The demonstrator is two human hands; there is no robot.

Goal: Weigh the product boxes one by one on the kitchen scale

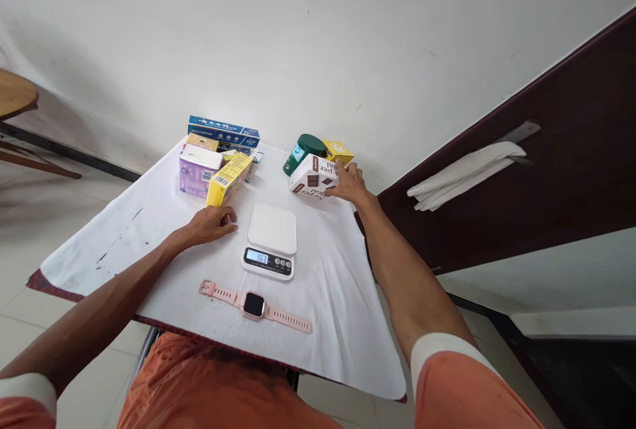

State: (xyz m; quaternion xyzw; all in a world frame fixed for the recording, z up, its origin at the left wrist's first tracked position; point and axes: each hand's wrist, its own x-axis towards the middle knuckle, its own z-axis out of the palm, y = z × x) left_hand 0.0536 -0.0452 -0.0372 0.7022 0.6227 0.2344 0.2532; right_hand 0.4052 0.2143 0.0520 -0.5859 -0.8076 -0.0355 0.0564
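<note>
My right hand (348, 184) reaches to the far right of the table and grips a white and brown box (313, 177) that lies on the cloth. Behind that box lie a green jar (304, 151) on its side and a yellow box (340, 150). My left hand (212, 224) rests on the white cloth with its fingers curled, holding nothing, just below a yellow box (227, 181) and left of a white kitchen scale (270, 241). The scale's plate is bare and its display is lit.
A pink smartwatch (254, 305) lies flat near the table's front edge. At the back left stand a purple box (197, 171), a blue box (223, 131) and smaller packs. The white cloth (149, 217) covers the table. A dark wooden door (546, 177) with a white towel (462, 174) is on the right.
</note>
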